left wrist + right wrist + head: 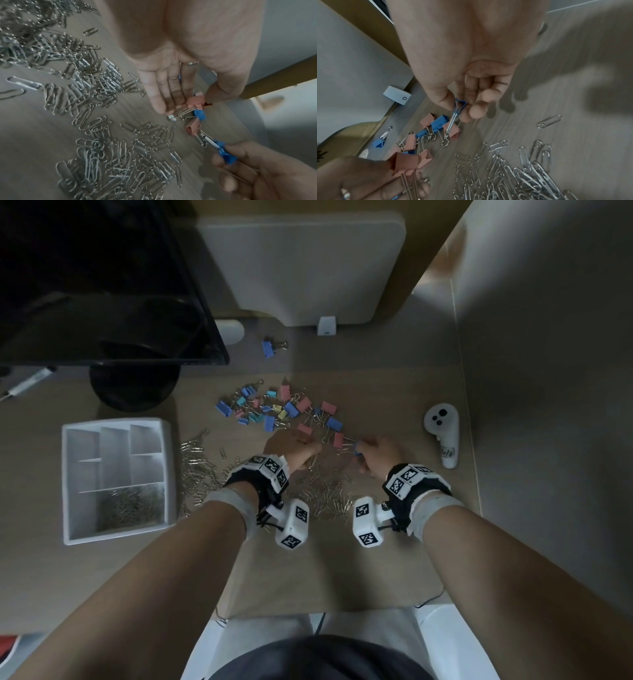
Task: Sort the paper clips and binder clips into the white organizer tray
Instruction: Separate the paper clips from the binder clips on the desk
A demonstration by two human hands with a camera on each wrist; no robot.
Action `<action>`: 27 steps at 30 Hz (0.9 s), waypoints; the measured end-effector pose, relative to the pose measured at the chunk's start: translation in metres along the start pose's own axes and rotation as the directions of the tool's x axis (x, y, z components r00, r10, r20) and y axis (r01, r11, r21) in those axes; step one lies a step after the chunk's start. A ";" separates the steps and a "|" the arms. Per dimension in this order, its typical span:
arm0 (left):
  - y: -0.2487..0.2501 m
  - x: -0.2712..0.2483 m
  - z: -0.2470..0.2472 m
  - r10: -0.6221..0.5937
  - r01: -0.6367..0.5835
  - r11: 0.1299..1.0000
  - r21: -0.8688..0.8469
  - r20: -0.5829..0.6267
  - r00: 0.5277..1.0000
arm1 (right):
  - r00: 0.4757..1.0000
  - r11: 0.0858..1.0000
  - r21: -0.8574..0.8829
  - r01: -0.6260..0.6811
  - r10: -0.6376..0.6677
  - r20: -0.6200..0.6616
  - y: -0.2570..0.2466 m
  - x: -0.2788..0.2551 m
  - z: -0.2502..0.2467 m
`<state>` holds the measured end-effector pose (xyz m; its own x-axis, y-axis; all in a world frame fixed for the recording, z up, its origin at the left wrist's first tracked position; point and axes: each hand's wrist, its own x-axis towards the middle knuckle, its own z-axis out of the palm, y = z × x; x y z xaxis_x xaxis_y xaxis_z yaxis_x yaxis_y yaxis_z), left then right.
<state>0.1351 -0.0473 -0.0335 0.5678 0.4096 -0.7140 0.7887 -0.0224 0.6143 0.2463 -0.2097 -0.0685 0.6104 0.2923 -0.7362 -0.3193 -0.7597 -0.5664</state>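
Note:
The white organizer tray [68, 481] sits at the left with paper clips [130, 505] in its front compartment. Loose paper clips [198, 470] lie scattered beside it and under my wrists. Coloured binder clips [274, 409] are piled further back. My left hand [298, 445] pinches a pink binder clip [195, 102] between thumb and fingers, its wire handles lying along the fingers [164, 94]. My right hand [366, 450] pinches a small blue binder clip [459, 104], handles hanging down over the pile. In the right wrist view the left hand's pink binder clip [406, 162] shows at lower left.
A black monitor [102, 278] on a round base [133, 385] stands at the back left. A white controller [443, 436] lies at the right. One blue binder clip [270, 348] sits apart near a white panel [301, 268]. A pen [27, 385] lies far left.

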 end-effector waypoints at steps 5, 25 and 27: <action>0.000 0.008 0.001 -0.036 0.039 0.998 -0.045 0.063 0.997 | 1.000 1.000 0.031 -0.005 0.005 -0.014 0.002 0.007 -0.003; 0.011 0.025 -0.002 -0.077 0.145 0.924 -0.355 0.198 0.977 | 0.997 0.982 0.180 0.057 -0.045 -0.070 -0.011 0.026 -0.002; 0.012 0.028 -0.001 -0.089 0.152 0.921 -0.358 0.185 0.979 | 0.996 0.987 0.152 0.054 -0.042 -0.078 -0.011 0.027 -0.001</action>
<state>0.1602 -0.0352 -0.0460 0.5288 0.2345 -0.8157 0.7282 0.3684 0.5780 0.2677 -0.1939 -0.0816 0.6784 0.2778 -0.6801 -0.3923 -0.6458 -0.6551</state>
